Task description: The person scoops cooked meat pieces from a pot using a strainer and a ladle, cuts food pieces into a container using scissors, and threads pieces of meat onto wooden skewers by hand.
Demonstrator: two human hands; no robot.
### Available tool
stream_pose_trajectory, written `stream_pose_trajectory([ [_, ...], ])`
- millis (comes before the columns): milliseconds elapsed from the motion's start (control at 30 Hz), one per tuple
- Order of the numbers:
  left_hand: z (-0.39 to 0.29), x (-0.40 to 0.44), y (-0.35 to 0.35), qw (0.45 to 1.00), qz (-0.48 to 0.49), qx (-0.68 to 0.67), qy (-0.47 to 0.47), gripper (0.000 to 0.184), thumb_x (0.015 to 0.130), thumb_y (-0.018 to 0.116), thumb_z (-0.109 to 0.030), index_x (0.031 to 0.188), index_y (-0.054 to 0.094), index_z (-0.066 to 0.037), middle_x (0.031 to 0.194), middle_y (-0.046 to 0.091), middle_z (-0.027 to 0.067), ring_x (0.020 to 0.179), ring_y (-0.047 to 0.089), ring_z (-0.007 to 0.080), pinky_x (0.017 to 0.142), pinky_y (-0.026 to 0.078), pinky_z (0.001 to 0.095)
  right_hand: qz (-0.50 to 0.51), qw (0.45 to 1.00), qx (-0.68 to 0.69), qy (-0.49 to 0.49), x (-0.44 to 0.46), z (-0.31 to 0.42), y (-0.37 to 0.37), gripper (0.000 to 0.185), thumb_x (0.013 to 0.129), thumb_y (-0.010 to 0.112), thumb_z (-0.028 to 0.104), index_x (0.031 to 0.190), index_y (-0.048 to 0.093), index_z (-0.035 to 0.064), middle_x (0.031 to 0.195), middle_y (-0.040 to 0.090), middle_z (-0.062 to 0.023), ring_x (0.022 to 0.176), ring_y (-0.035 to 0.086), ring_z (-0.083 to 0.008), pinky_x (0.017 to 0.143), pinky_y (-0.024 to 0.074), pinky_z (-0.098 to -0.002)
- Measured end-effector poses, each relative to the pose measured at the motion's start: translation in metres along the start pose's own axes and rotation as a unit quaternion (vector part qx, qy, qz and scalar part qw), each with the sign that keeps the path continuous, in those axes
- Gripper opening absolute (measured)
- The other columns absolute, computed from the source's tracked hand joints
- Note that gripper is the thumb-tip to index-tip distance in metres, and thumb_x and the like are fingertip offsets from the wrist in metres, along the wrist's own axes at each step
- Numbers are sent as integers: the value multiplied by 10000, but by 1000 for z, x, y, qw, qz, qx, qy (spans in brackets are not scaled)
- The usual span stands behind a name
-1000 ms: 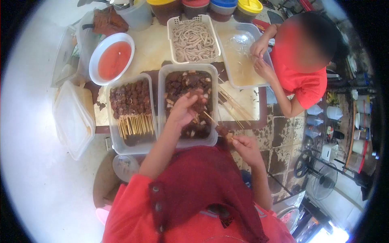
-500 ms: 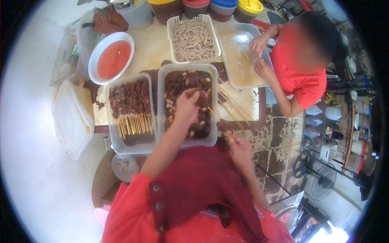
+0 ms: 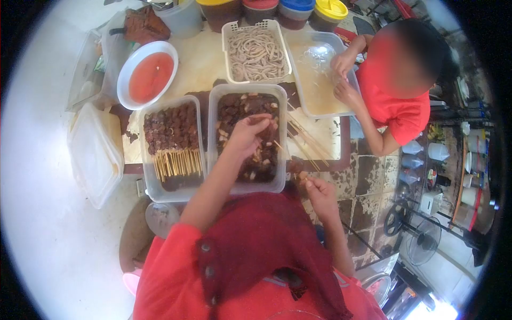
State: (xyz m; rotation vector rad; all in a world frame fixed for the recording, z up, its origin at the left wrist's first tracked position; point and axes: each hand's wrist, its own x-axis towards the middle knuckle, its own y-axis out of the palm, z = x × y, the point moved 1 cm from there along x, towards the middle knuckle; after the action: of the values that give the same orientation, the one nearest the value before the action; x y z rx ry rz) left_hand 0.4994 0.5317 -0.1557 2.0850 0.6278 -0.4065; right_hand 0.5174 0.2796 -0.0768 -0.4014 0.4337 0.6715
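Observation:
Over a clear plastic tub of dark marinated meat (image 3: 240, 111) with pale chunks is my left hand (image 3: 248, 137). Its thumb and fingers are pinched together on what looks like a dark piece of meat, mostly hidden by the fingers. Past the tub's front right corner, my right hand (image 3: 321, 196) is held closed. A small light-brown bit (image 3: 304, 176) shows at its fingertips, too small to name. A thin wooden stick (image 3: 281, 150) crosses the tub's right wall. To the left, another tub holds rows of skewered meat (image 3: 170, 125), with the bare stick ends toward me.
Loose bamboo sticks (image 3: 308, 140) lie right of the meat tub. Behind are a basket of pale strips (image 3: 257, 53) and a white bowl of red-orange liquid (image 3: 152, 80). At right, a co-worker in red (image 3: 397, 112) has both hands over a tray of cloudy liquid (image 3: 319, 88).
My left hand has shifted slightly, its fingers now straighter over the meat. My right hand has moved a little to the right. The co-worker's hands have come closer together.

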Motion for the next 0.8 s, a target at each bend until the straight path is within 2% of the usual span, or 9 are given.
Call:
stream_pose_trajectory([
  [100, 3, -1, 2, 1000, -20, -6, 10, 166, 863, 550, -40, 1016, 560, 25, 903, 621, 126, 844, 631, 260, 784, 528, 367, -63, 997, -30, -25, -4, 0, 6, 210, 897, 525, 130, 966, 618, -45, 882, 639, -34, 821, 544, -85, 762, 432, -232],
  [200, 12, 1, 4, 997, -54, -34, 52, 148, 881, 524, -59, 999, 561, 22, 901, 619, 130, 849, 628, 267, 781, 527, 381, -115, 993, -1, -8, -7, -12, 21, 204, 898, 524, 128, 952, 619, -44, 853, 631, -23, 796, 536, -81, 736, 432, -230],
  [300, 26, 2, 8, 988, -91, -77, 97, 139, 889, 515, -74, 982, 562, 19, 901, 619, 134, 851, 625, 272, 777, 526, 390, -115, 992, 38, 23, -3, -35, 28, 197, 899, 521, 128, 942, 617, -39, 811, 611, -9, 754, 521, -81, 705, 432, -236],
  [400, 30, 3, 12, 979, -108, -130, 112, 133, 889, 518, -82, 965, 567, 14, 905, 621, 136, 852, 623, 273, 772, 527, 392, -129, 987, 86, -34, -3, -34, 36, 195, 901, 518, 135, 939, 613, -30, 762, 591, -11, 717, 506, -87, 684, 434, -246],
  [500, 29, 1, 17, 975, -118, -149, 115, 130, 890, 518, -89, 953, 574, 11, 906, 624, 134, 851, 623, 271, 767, 528, 391, -109, 993, -2, -32, -1, -34, 37, 193, 900, 514, 143, 947, 607, -20, 731, 583, -27, 692, 500, -82, 667, 438, -249],
  [600, 23, -4, 24, 975, -142, -124, 115, 123, 888, 517, -81, 949, 578, 7, 904, 626, 127, 848, 625, 268, 754, 530, 383, -100, 994, -21, -47, -1, -34, 40, 195, 900, 506, 144, 955, 600, -18, 739, 610, -72, 696, 538, -101, 670, 453, -266],
  [700, 20, -6, 27, 979, -143, -100, 103, 118, 887, 512, -72, 955, 580, -4, 909, 629, 116, 857, 624, 259, 745, 527, 372, -116, 988, -31, -99, -2, -32, 42, 190, 898, 505, 139, 961, 597, -15, 789, 638, -112, 733, 586, -136, 691, 466, -283],
  [800, 19, -5, 21, 983, -133, -113, 63, 124, 888, 504, -75, 969, 580, -19, 923, 632, 106, 877, 620, 251, 747, 519, 367, -114, 986, -83, -88, -5, -18, 43, 189, 897, 503, 134, 972, 597, -12, 834, 648, -141, 775, 612, -168, 716, 471, -290],
])
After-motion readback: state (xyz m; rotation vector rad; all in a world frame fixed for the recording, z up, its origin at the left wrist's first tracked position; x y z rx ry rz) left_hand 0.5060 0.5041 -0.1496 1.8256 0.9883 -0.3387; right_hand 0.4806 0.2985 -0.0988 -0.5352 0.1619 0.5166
